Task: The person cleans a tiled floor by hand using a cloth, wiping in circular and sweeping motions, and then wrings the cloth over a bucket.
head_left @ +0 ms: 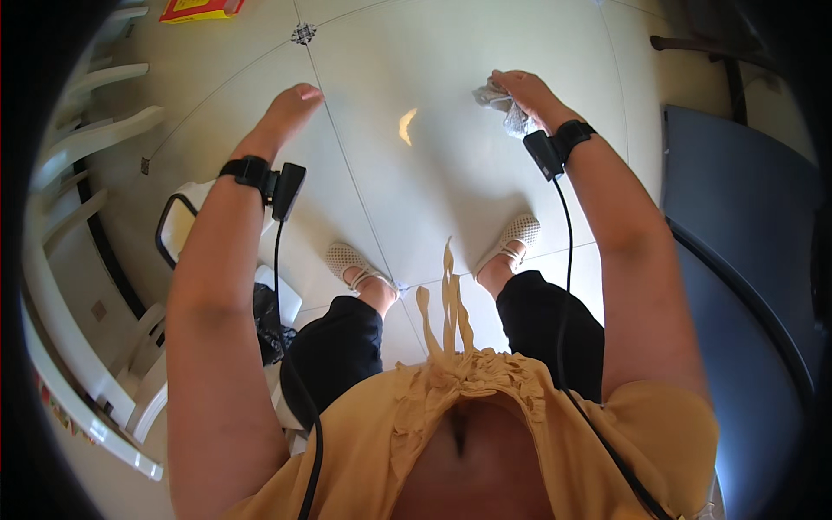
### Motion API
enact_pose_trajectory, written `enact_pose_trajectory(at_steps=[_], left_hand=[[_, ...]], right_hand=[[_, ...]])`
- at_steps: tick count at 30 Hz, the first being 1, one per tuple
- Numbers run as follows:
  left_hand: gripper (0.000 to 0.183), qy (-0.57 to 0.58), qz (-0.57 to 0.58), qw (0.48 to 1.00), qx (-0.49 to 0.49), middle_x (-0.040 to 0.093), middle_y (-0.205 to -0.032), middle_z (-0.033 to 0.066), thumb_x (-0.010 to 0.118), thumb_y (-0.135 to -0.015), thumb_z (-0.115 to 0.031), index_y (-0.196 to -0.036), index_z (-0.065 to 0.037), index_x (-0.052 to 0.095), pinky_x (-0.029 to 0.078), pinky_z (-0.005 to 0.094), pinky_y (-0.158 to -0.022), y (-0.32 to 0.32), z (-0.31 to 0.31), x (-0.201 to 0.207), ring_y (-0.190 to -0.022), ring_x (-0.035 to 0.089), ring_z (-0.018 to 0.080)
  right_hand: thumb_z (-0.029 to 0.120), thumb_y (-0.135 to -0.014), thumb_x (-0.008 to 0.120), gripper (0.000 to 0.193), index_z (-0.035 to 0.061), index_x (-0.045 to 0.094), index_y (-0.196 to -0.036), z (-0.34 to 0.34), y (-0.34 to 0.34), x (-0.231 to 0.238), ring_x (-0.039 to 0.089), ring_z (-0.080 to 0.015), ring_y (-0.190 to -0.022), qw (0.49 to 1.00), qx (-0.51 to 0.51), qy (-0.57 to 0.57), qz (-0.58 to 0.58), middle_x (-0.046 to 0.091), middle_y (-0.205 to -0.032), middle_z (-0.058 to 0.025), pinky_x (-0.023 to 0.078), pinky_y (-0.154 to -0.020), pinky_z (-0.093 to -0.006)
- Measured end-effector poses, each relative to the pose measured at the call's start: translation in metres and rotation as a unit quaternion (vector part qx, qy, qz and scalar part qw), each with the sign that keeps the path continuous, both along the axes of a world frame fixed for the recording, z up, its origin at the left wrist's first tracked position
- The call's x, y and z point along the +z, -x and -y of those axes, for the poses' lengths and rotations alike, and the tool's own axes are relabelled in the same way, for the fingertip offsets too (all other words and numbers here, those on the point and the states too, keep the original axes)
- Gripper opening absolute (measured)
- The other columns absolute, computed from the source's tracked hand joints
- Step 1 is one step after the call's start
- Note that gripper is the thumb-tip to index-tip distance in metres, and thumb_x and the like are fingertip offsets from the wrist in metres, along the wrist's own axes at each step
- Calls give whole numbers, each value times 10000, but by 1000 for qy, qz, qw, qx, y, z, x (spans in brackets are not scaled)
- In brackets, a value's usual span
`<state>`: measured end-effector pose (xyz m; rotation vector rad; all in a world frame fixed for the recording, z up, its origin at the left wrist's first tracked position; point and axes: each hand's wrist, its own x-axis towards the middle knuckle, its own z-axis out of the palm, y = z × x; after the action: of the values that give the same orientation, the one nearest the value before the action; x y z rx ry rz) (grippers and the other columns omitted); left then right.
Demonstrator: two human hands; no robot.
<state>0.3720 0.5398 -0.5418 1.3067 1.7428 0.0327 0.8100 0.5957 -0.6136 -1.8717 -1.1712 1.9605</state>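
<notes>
My right hand (527,94) is raised ahead of me, its fingers closed on a crumpled grey-and-white cloth (518,120) that hangs below them. My left hand (293,111) is held out on the other side, well apart from the cloth. Its fingers look curled in, and nothing shows in them. Both hands are in the air over the tiled floor (390,182). A black strap with a small box and a cable is on each wrist, the left box (289,192) and the right box (543,156).
White slatted furniture (69,347) stands along the left side. Beside my left forearm are a pale, dark-rimmed object (180,227) and a black plastic bag (270,322). Large dark blue-grey panels (745,186) fill the right. A red-and-yellow package (201,9) lies at far left.
</notes>
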Motion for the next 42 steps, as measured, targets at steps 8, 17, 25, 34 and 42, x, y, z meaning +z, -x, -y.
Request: enact_pose_trajectory(at_steps=[8, 17, 25, 34, 42], left_hand=[[294, -182, -80, 979, -46, 692, -851, 81, 583, -895, -295, -993, -33, 672, 505, 358, -747, 24, -98, -85, -785, 645, 216], [282, -299, -135, 863, -384, 657, -1129, 222, 488, -973, -232, -1028, 11, 620, 499, 451, -914, -56, -51, -147, -1052, 613, 376], [672, 10, -166, 943, -288, 437, -1461, 307, 622, -897, -320, -1430, 44, 434, 383, 453, -1132, -159, 240, -249, -1335, 447, 437], [858, 54, -201, 931, -299, 176, -1587, 316, 699, -859, -224, -1521, 55, 230, 383, 445, -1145, -179, 284, -245, -1405, 354, 447], [890, 134, -195, 932, -274, 108, -1579, 372, 685, -890, -252, -1507, 133, 171, 325, 405, -1184, -193, 272, -241, -1445, 308, 445]], right_hand=[[424, -1002, 583, 463, 2, 673, -1170, -82, -40, -81, 655, -163, -855, 981, -15, -195, 12, 715, -1016, -74, 517, -795, -310], [462, -1046, 451, 501, 21, 686, -1086, -100, -136, 49, 616, -157, -781, 949, -75, -301, 54, 705, -974, -53, 487, -725, -310], [884, -847, 296, 931, 109, 680, -1192, 192, -447, -15, 610, -192, -734, 937, -194, -191, 221, 681, -934, -112, 485, -556, -331], [536, -860, 678, 605, 3, 688, -1145, 466, -512, -208, 664, -265, -942, 789, -469, -146, 369, 708, -1038, -163, 520, -820, -382], [349, -951, 535, 461, 105, 567, -1341, 491, -477, -245, 546, -403, -1190, 785, -206, -90, 577, 630, -1243, -154, 444, -1028, -497]])
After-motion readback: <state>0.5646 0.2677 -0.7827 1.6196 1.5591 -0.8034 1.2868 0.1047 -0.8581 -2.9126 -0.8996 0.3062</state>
